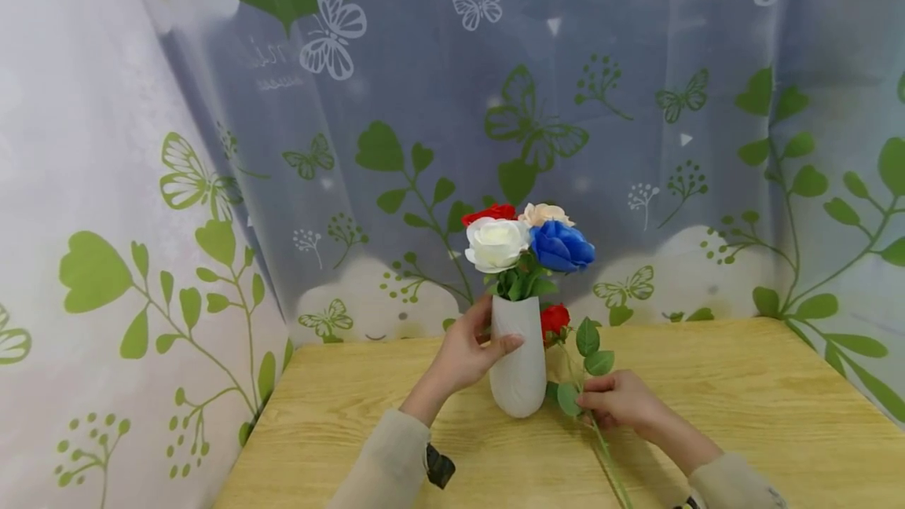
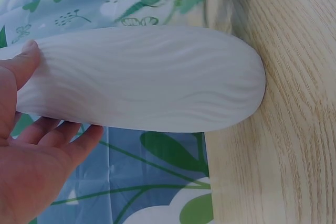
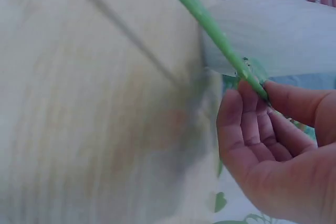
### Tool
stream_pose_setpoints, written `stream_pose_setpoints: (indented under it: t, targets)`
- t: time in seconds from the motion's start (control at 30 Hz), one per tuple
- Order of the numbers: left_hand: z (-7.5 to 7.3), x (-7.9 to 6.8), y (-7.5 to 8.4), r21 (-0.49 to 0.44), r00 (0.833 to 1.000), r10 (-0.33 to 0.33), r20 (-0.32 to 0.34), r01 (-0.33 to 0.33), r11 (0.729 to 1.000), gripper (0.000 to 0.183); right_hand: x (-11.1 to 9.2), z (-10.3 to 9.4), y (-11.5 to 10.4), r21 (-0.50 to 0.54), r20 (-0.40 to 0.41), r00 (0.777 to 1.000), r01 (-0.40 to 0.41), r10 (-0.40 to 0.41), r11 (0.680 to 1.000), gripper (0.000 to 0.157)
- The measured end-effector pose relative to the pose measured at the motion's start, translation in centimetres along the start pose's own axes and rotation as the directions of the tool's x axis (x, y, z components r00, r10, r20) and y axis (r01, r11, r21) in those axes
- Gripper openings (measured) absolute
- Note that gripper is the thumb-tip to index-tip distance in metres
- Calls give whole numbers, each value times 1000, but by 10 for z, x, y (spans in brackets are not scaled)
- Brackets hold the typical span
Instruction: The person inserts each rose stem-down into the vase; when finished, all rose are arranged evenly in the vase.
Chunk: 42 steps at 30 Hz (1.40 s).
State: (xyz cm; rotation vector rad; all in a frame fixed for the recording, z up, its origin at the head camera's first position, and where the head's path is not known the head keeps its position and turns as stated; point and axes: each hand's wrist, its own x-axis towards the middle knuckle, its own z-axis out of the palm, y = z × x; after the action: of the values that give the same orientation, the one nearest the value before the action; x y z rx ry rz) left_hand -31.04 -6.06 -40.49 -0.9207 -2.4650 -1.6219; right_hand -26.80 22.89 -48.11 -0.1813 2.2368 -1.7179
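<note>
A white vase with a wavy surface stands on the table, its upper part gripped by my left hand. In the left wrist view, the thumb and fingers lie on opposite sides of the vase. A white rose, a blue rose, a peach rose and a red rose rise from its mouth. Right of the vase, my right hand pinches the green stem of another red rose. That rose tilts, bloom up beside the vase, leaves around the fingers.
The wooden table carries the vase. Behind it hangs a blue-grey curtain printed with butterflies and leaves, and similar pale cloth covers the left side. A dark strap is on the left wrist.
</note>
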Motion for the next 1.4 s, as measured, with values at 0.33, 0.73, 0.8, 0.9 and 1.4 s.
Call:
stream_pose_setpoints:
  t: [0.33,0.73,0.8,0.9,1.4]
  targets:
    - [-1,-1,1,-11,1000,4,-10,-4,1000,70,-12,-14,-22,147,21,997,74,-78,986,65]
    - [0,-2,0,-9,1000,-18,-3,18,1000,72,-25,-28,-38,281,-93,987,149,-128,948,46]
    - [0,-2,0,-15,1000,-17,-4,17,1000,72,-27,-32,-41,349,-90,978,206,-186,914,29]
    - [0,-2,0,-23,1000,-11,-4,11,1000,72,-31,-37,-46,447,-99,960,278,-262,850,27]
    - [0,-1,-1,-22,1000,-11,0,11,1000,72,-43,-47,-99,634,-308,821,554,-482,539,38]
